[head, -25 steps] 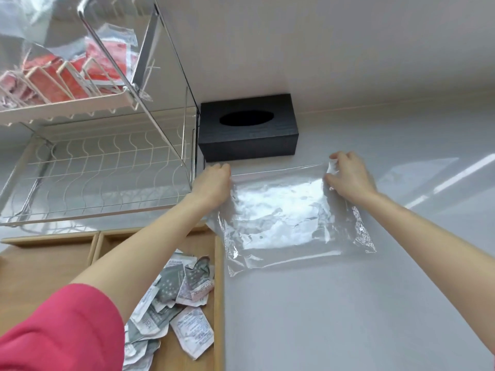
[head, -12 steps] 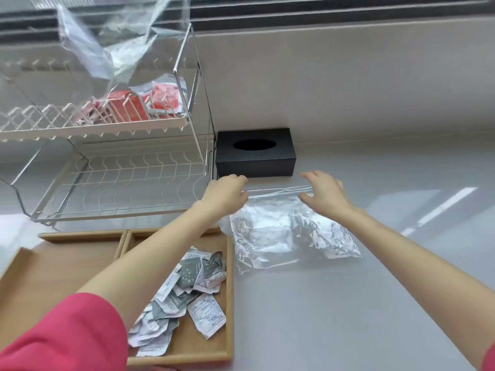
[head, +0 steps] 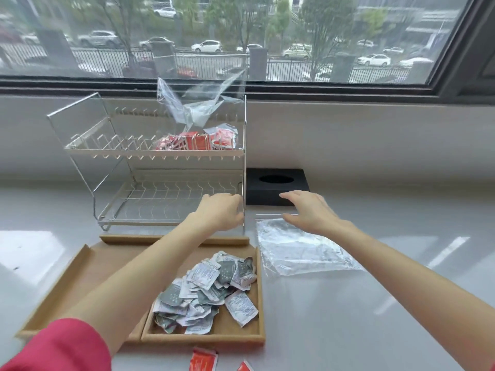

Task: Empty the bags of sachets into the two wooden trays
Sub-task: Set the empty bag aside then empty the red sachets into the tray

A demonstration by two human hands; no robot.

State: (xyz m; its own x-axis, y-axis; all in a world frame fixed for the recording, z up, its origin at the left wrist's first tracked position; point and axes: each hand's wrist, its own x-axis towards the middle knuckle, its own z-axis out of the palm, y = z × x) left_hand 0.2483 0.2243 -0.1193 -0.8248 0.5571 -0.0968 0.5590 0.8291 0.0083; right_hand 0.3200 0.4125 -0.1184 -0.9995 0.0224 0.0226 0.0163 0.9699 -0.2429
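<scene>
An empty clear plastic bag [head: 300,247] lies flat on the white counter, right of the trays. My right hand [head: 310,210] hovers over its far edge, fingers spread, holding nothing. My left hand [head: 219,211] is loosely curled beside the rack's front right post, nothing visible in it. The right wooden tray [head: 258,317] holds a heap of grey and white sachets [head: 209,287]. The left wooden tray [head: 77,266] is partly hidden by my left arm. A clear bag of red sachets [head: 198,135] rests on the rack's upper shelf.
A two-tier wire dish rack [head: 150,167] stands behind the trays. A black tissue box [head: 276,188] sits right of it against the wall. Two red sachets [head: 203,361] lie on the counter at the near edge. A window runs along the back.
Both hands have let go of the empty bag, which now lies flat on the counter. My head has tilted up, bringing the window and whole rack into view.
</scene>
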